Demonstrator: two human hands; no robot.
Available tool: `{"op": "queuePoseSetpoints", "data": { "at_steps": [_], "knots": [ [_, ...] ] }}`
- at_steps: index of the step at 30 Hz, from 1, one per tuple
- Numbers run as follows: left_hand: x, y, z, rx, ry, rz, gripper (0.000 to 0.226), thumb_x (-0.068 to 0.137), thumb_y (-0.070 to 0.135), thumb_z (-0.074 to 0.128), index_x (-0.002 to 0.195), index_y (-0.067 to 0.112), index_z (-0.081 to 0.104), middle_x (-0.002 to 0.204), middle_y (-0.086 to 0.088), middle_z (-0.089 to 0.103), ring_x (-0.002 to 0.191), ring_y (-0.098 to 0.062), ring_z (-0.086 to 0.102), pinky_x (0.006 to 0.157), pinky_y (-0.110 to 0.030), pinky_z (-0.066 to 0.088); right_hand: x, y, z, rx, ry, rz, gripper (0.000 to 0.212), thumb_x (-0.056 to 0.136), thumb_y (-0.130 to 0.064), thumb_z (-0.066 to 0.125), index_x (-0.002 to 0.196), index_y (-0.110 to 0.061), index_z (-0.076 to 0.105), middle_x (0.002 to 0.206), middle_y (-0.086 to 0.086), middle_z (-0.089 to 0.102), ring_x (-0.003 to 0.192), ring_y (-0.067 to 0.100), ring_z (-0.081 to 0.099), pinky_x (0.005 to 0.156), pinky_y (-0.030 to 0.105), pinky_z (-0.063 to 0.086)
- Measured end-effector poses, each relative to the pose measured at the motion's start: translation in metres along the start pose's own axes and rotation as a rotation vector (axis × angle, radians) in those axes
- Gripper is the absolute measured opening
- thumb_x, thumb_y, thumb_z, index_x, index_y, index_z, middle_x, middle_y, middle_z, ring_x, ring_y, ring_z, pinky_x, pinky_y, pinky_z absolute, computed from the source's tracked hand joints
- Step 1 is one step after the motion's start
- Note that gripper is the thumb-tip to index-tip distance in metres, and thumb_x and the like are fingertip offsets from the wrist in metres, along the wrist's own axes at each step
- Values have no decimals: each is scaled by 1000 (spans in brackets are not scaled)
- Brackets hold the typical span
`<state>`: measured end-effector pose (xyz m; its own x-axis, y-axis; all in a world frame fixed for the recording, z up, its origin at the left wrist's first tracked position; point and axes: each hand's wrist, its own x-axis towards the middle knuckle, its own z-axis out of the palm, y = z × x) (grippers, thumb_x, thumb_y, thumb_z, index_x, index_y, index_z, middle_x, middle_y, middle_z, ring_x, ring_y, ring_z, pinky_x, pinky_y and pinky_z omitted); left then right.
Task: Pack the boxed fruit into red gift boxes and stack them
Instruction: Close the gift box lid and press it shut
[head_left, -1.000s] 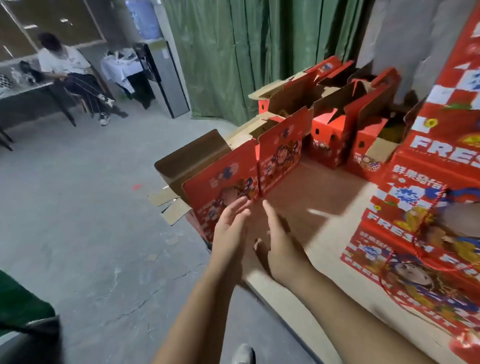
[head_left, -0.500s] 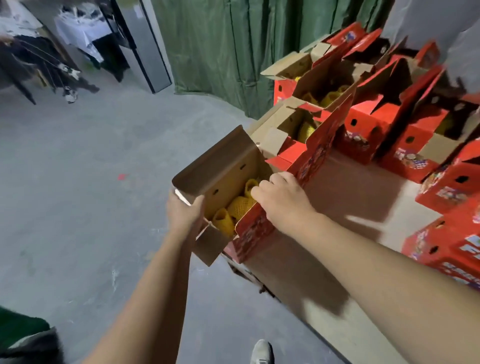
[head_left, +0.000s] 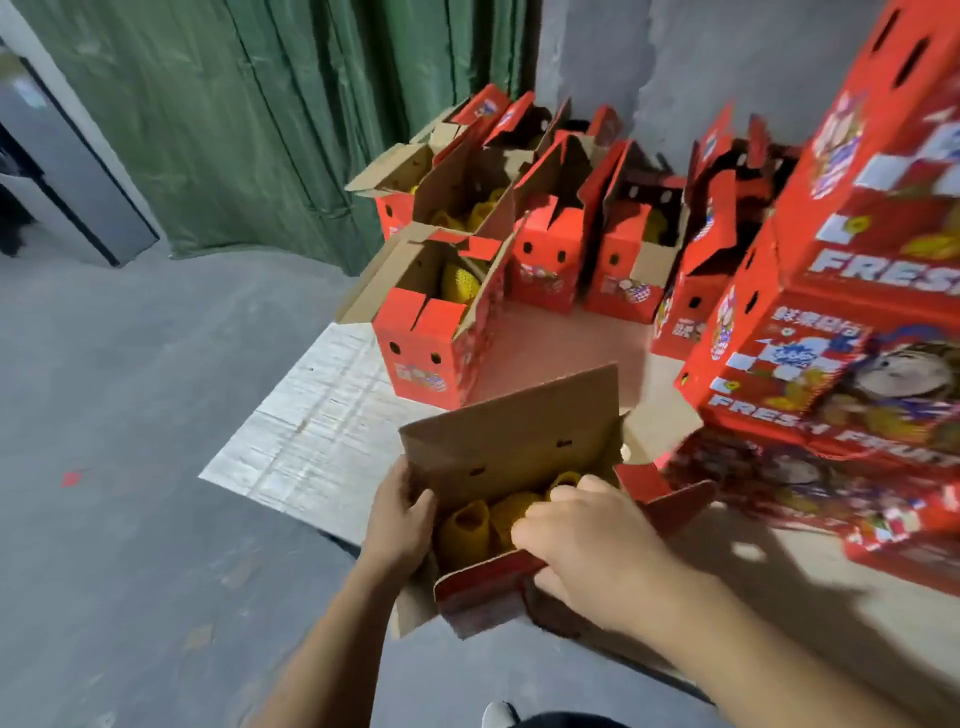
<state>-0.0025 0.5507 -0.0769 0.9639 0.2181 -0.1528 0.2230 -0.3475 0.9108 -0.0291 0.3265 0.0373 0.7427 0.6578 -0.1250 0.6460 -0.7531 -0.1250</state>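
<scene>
Your left hand (head_left: 397, 525) gripped the left end of the open red gift box (head_left: 511, 457), fingers curled round its edge. Your right hand (head_left: 582, 540) curled over the near flap, fingertips w/ the yellow netted fruit (head_left: 467, 527) inside. Box sat just in front of the other open boxes (head_left: 441, 332).

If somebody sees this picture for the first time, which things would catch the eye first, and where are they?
First, the open red gift box at bottom centre, gripped by the left hand on its left side and the right hand on its near flap, with yellow net-wrapped fruit inside. Next, the tall stack of closed boxes printed "FRESH FRUIT" at the right. Behind, more open boxes stand before the green curtain.
</scene>
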Motion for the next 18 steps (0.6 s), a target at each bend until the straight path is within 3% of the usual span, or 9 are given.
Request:
{"op": "queuePoseSetpoints", "data": {
  "at_steps": [2,5,7,11,14,18],
  "knots": [
    [-3,14,27,4,-125,46,54,86,10,47,112,54,62,110,33,70,107,9,65,82,-12,55,-31,9,4,46,19,106,24,93,-28,64,84,-29,42,98,-2,63,98,27,54,84,39,31],
    [-8,28,68,-30,-242,119,54,94,0,46,117,45,64,112,31,70,108,7,65,83,-12,55,-73,23,7,83,18,241,9,93,-33,63,95,-26,57,106,-3,63,108,27,54,90,39,32],
    [-14,36,96,-46,-306,171,59,96,-10,46,116,41,68,112,26,73,108,3,67,84,-13,56,-98,30,11,96,5,309,17,94,-39,65,100,-25,61,109,-3,64,111,27,55,93,39,33],
    [-31,59,151,-145,-370,204,56,93,-17,44,109,26,75,106,9,79,102,-8,72,84,-22,58,-143,50,16,121,44,390,24,94,-49,64,103,-27,60,110,-5,66,111,26,56,94,40,36],
    [-51,80,197,-227,-360,127,43,100,-10,44,112,17,75,107,-1,79,106,-23,73,89,-38,62,-192,73,15,147,80,477,23,95,-50,62,104,-29,60,107,-8,62,109,23,54,91,38,33],
    [-69,123,266,-175,-436,190,38,94,3,47,111,20,77,106,1,80,107,-24,73,94,-49,61,-253,106,11,127,121,545,19,95,-48,64,102,-30,63,105,-11,63,105,21,56,91,41,37]
  ]
}}
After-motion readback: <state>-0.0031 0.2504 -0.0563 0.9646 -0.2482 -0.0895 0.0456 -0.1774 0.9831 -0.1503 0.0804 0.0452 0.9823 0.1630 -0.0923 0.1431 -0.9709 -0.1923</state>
